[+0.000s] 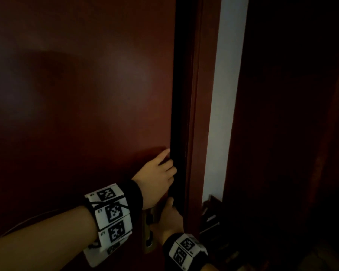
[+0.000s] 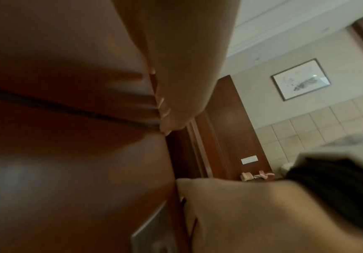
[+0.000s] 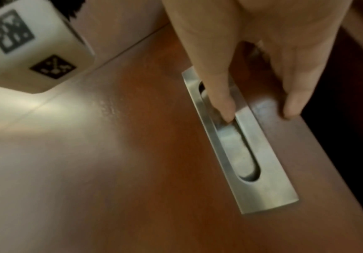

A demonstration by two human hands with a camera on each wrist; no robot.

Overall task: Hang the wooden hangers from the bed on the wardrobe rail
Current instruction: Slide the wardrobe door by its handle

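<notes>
No hanger and no rail show in any view. A dark red-brown wardrobe door (image 1: 86,94) fills the head view. My left hand (image 1: 164,167) grips the door's right edge, its fingers hooked round into the dark gap (image 1: 179,114); the left wrist view shows the left hand (image 2: 165,102) with fingers vanishing behind that edge. Just below, my right hand (image 1: 170,218) rests on the door. In the right wrist view one straight finger of the right hand (image 3: 258,111) dips into the recessed metal pull (image 3: 247,154), and another lies flat by the door's edge.
Right of the gap stand the door frame (image 1: 198,114) and a pale strip of wall (image 1: 221,94); beyond it all is dark. Behind me the left wrist view shows a framed picture (image 2: 300,79), a tiled wall and something white and blurred (image 2: 360,140).
</notes>
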